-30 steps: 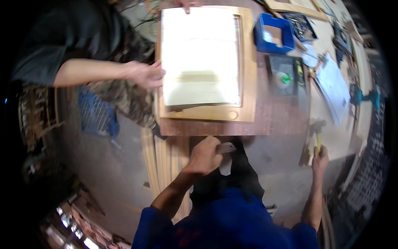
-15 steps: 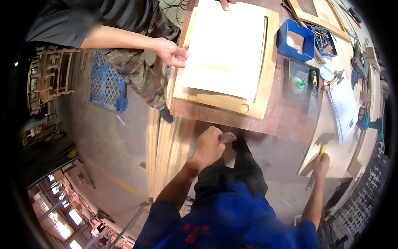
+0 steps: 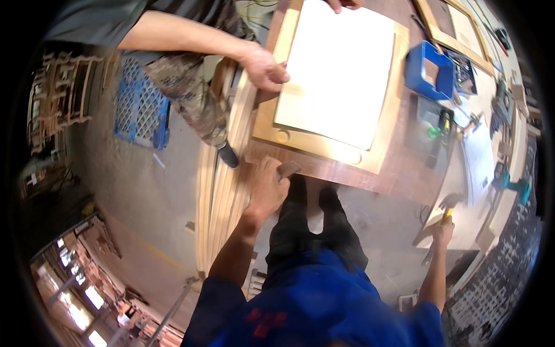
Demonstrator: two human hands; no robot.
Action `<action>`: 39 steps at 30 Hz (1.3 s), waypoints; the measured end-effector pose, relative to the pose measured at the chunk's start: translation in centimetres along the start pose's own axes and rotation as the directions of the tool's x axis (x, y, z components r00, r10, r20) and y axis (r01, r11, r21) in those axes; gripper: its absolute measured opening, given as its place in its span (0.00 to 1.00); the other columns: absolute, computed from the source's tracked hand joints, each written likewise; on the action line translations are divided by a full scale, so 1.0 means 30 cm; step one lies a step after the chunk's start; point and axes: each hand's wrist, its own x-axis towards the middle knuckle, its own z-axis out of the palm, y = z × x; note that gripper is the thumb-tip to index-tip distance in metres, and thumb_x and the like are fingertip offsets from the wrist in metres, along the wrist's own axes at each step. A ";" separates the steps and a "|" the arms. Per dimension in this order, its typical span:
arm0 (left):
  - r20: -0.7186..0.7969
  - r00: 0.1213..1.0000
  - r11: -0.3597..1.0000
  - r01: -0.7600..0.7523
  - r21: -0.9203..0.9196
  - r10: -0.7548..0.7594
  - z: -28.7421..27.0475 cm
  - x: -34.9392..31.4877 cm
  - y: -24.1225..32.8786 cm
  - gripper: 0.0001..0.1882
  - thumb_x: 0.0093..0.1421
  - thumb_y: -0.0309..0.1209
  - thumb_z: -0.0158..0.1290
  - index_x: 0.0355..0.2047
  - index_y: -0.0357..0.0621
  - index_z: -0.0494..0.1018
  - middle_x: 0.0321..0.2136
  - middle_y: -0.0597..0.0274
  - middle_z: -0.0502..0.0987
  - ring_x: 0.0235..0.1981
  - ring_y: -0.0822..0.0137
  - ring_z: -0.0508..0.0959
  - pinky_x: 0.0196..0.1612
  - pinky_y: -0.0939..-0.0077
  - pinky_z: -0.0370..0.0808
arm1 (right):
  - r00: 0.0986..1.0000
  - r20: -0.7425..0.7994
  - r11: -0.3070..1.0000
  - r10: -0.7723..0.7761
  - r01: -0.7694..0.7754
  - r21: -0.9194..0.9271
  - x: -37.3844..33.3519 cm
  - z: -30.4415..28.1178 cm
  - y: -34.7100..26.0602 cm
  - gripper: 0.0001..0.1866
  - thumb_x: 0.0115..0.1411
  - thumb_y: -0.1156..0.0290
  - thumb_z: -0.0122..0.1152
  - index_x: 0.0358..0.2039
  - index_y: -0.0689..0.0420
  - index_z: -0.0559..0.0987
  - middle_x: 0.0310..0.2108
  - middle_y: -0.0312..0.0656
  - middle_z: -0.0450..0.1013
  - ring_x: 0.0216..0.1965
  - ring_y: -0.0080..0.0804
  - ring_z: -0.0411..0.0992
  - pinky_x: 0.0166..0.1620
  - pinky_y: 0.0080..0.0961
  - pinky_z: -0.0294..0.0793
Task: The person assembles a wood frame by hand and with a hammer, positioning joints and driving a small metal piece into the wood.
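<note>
The claw hammer [image 3: 450,200] is at the right side, its head pointing forward. It is likely stiff and head-heavy, so its handle is the good place for holding; there the right hand [image 3: 444,231] has its fingers closed. The left hand [image 3: 268,186] curls its fingers around a brown block [image 3: 288,169], probably hard and light, near the worktop [image 3: 415,169].

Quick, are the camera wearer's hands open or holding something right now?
Left hand: closed, holding a small brown block-shaped piece, material unclear.
Right hand: closed, holding a grey-headed hammer with yellow on its handle.
</note>
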 end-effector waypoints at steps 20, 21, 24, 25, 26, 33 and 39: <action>-0.108 0.994 1.000 -0.015 0.025 0.017 0.013 0.061 -0.056 0.33 0.45 0.14 0.56 0.55 0.39 0.66 0.64 0.43 0.61 0.66 0.40 0.61 0.68 0.53 0.59 | 0.977 -0.052 0.976 -0.208 0.211 0.061 0.123 0.044 0.230 0.14 0.57 0.68 0.51 0.36 0.68 0.74 0.26 0.65 0.76 0.32 0.66 0.77 0.33 0.50 0.74; -0.105 0.994 0.999 -0.005 0.039 0.009 0.001 0.048 -0.067 0.33 0.45 0.14 0.56 0.55 0.38 0.66 0.64 0.43 0.61 0.67 0.40 0.60 0.69 0.52 0.58 | 0.980 -0.031 0.979 -0.195 0.196 0.063 0.116 0.070 0.184 0.14 0.57 0.69 0.50 0.36 0.68 0.74 0.26 0.65 0.76 0.32 0.66 0.77 0.34 0.50 0.74; -0.095 0.995 0.999 0.009 0.048 -0.005 -0.008 0.027 -0.081 0.33 0.46 0.14 0.55 0.56 0.37 0.66 0.65 0.43 0.60 0.69 0.40 0.57 0.70 0.52 0.56 | 0.987 -0.016 0.986 -0.162 0.162 0.050 0.086 0.066 0.100 0.14 0.58 0.69 0.50 0.37 0.68 0.74 0.27 0.66 0.76 0.33 0.66 0.77 0.34 0.51 0.74; -0.091 0.996 0.998 0.010 0.054 -0.005 -0.008 0.025 -0.078 0.34 0.46 0.14 0.55 0.57 0.37 0.66 0.65 0.43 0.60 0.69 0.40 0.57 0.70 0.51 0.56 | 0.986 -0.026 0.985 -0.167 0.168 0.049 0.085 0.064 0.100 0.13 0.59 0.69 0.49 0.37 0.68 0.74 0.27 0.66 0.76 0.33 0.66 0.77 0.34 0.51 0.74; -0.088 0.996 0.998 0.012 0.061 -0.006 -0.008 0.022 -0.077 0.34 0.46 0.15 0.56 0.57 0.37 0.66 0.65 0.44 0.60 0.69 0.41 0.56 0.70 0.51 0.56 | 0.984 -0.035 0.984 -0.172 0.174 0.049 0.083 0.061 0.102 0.13 0.59 0.70 0.49 0.37 0.68 0.74 0.27 0.66 0.76 0.33 0.66 0.77 0.34 0.51 0.74; -0.091 0.996 0.996 0.024 0.090 -0.016 -0.001 0.041 -0.087 0.31 0.47 0.17 0.56 0.55 0.38 0.68 0.59 0.43 0.66 0.64 0.40 0.62 0.67 0.51 0.61 | 0.992 0.006 0.990 -0.126 0.126 0.059 0.080 0.070 0.123 0.15 0.59 0.69 0.50 0.41 0.67 0.74 0.31 0.66 0.76 0.36 0.65 0.77 0.38 0.50 0.76; -0.104 0.994 0.998 -0.038 0.057 0.044 -0.019 0.043 -0.074 0.23 0.47 0.18 0.55 0.47 0.37 0.72 0.46 0.46 0.75 0.51 0.43 0.74 0.56 0.54 0.71 | 0.999 0.036 1.000 -0.021 0.021 0.002 0.079 0.059 0.149 0.17 0.61 0.66 0.49 0.45 0.65 0.73 0.41 0.67 0.72 0.45 0.68 0.73 0.48 0.51 0.74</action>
